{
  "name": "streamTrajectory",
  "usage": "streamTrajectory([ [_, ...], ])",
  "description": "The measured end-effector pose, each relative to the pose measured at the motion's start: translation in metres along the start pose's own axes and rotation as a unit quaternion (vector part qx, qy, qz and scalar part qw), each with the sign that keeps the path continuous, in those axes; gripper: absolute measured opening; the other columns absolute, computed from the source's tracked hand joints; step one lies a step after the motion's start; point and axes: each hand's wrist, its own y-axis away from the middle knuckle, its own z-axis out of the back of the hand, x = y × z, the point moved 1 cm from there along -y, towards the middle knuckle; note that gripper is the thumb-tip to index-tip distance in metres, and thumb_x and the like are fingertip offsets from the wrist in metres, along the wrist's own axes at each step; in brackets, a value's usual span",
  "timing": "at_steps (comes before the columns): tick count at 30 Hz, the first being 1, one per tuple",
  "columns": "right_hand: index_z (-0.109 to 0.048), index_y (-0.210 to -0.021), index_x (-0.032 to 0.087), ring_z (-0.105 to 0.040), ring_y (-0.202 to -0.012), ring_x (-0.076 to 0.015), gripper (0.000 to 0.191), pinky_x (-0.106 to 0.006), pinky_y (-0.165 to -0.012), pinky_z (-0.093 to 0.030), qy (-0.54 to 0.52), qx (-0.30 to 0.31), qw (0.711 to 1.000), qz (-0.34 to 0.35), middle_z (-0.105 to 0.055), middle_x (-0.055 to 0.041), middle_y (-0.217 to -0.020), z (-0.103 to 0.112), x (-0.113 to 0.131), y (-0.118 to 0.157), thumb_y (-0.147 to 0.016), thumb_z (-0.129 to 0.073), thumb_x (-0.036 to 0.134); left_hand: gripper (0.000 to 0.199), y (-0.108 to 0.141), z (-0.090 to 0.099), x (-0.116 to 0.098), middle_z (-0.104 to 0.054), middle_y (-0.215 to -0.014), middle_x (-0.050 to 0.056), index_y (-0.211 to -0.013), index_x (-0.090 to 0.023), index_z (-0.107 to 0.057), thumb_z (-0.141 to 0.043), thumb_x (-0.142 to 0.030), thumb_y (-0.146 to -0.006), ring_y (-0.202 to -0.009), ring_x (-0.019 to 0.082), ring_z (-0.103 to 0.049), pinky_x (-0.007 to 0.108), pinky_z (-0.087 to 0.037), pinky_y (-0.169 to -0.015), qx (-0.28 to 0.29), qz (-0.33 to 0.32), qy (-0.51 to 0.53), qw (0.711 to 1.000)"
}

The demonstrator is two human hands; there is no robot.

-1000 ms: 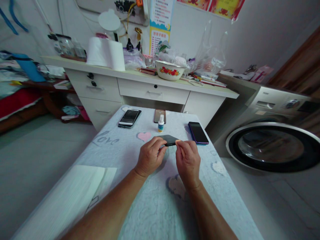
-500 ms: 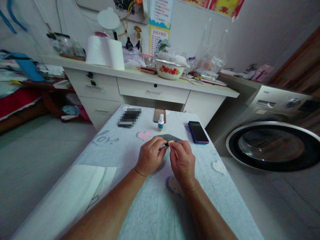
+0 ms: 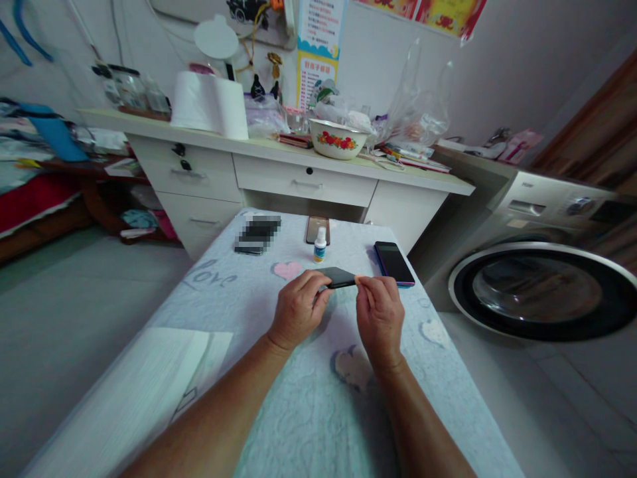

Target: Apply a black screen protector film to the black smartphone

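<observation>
A dark, flat smartphone [image 3: 340,277] is held at its near left corner by my left hand [image 3: 299,309], thumb and fingers closed on it. At its right end, my right hand [image 3: 381,318] pinches a small orange-tan piece [image 3: 357,280] against the phone's edge; its material is too small to make out. Just beyond the held phone stands a small white spray bottle [image 3: 320,245] with a blue label. Another smartphone [image 3: 395,263] with a dark screen lies right of my right hand.
A patterned cloth [image 3: 298,411] covers the table. At its far side lie a brown phone or case [image 3: 315,227] and a blurred-out dark item [image 3: 259,234]. Behind is a white desk [image 3: 308,174] with a flowered bowl [image 3: 339,138]; a washing machine [image 3: 540,199] stands on the right.
My right hand has slid to the right along the phone's near edge with the small orange-tan piece, uncovering more of the phone. My left hand has stayed in place.
</observation>
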Motion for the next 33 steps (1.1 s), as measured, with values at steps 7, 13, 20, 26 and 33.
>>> streamTrajectory([
  [7, -0.063, -0.095, 0.02, -0.059, -0.079, -0.0142, 0.012, -0.028, -0.074, -0.049, 0.006, -0.009, 1.0, -0.005, -0.058, -0.0033, -0.086, 0.001, 0.0, -0.002, -0.092, -0.051, 0.017, 0.011, 0.0, 0.0, 0.0, -0.064, -0.094, 0.005, -0.098, -0.017, -0.059, -0.054, -0.018, -0.088, -0.088, 0.016, -0.062, 0.028, -0.051, -0.077, -0.001, 0.002, -0.002, 1.0],
  [13, -0.063, -0.098, 0.02, -0.059, -0.079, -0.0134, 0.014, -0.026, -0.073, -0.049, -0.011, 0.005, 1.0, 0.005, -0.056, -0.0028, -0.085, -0.002, 0.004, 0.002, -0.092, -0.051, 0.016, 0.012, 0.0, 0.0, -0.001, -0.064, -0.094, 0.005, -0.098, -0.017, -0.059, -0.055, -0.017, -0.087, -0.088, 0.016, -0.062, 0.027, -0.051, -0.075, 0.003, 0.004, -0.006, 1.0],
  [20, -0.063, -0.102, 0.021, -0.058, -0.08, -0.0133, 0.018, -0.026, -0.073, -0.05, -0.041, 0.028, 0.999, 0.021, -0.055, -0.0029, -0.086, -0.007, 0.012, 0.005, -0.091, -0.05, 0.014, 0.012, 0.001, -0.004, -0.001, -0.063, -0.095, 0.005, -0.099, -0.018, -0.059, -0.055, -0.017, -0.087, -0.09, 0.017, -0.061, 0.028, -0.051, -0.078, 0.012, 0.005, -0.002, 1.0],
  [26, -0.063, -0.101, 0.02, -0.058, -0.082, -0.0134, 0.019, -0.026, -0.074, -0.05, -0.052, 0.054, 0.997, 0.029, -0.056, -0.0038, -0.088, -0.01, 0.016, 0.008, -0.091, -0.05, 0.013, 0.012, 0.001, -0.004, -0.002, -0.063, -0.094, 0.004, -0.1, -0.018, -0.058, -0.054, -0.018, -0.089, -0.088, 0.016, -0.061, 0.027, -0.05, -0.075, 0.018, 0.006, -0.005, 1.0],
  [33, -0.064, -0.101, 0.02, -0.059, -0.082, -0.0134, 0.019, -0.025, -0.074, -0.05, -0.048, 0.053, 0.997, 0.026, -0.057, -0.0035, -0.087, -0.007, 0.014, 0.005, -0.09, -0.05, 0.013, 0.012, 0.001, -0.004, -0.001, -0.063, -0.095, 0.005, -0.1, -0.018, -0.058, -0.053, -0.018, -0.089, -0.088, 0.017, -0.061, 0.028, -0.05, -0.076, 0.02, 0.005, -0.003, 1.0],
])
